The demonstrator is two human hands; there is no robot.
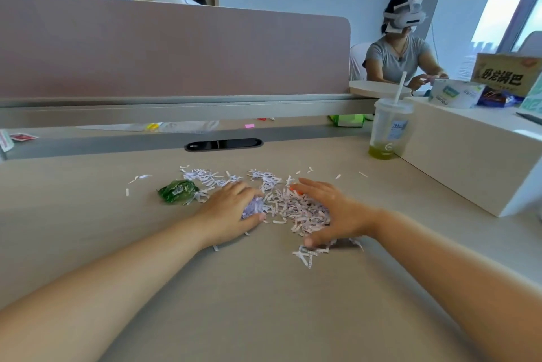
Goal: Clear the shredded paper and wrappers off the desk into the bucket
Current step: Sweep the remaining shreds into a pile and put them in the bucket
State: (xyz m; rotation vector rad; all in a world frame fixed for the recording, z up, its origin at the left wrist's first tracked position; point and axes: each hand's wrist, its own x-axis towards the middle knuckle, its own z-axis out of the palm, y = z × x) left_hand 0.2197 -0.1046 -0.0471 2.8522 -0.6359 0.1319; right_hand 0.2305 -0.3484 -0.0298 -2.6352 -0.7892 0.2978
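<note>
A heap of white and pale pink shredded paper (296, 209) lies on the beige desk (264, 303), with loose strips scattered behind and around it. My left hand (231, 212) cups the heap's left side, fingers curled over a purple-white clump. My right hand (331, 212) presses against the heap's right side, fingers spread, thumb near the front strips. A crumpled green wrapper (177, 191) sits just left of the heap, apart from my left hand. A small orange bit (299, 192) shows by my right fingers. No bucket is in view.
A plastic cup (390, 130) with a straw and green liquid stands at the right, against a white raised shelf (469, 156) holding snack boxes. A pink partition (176, 50) runs behind a cable slot (223, 144). A person with a headset sits beyond.
</note>
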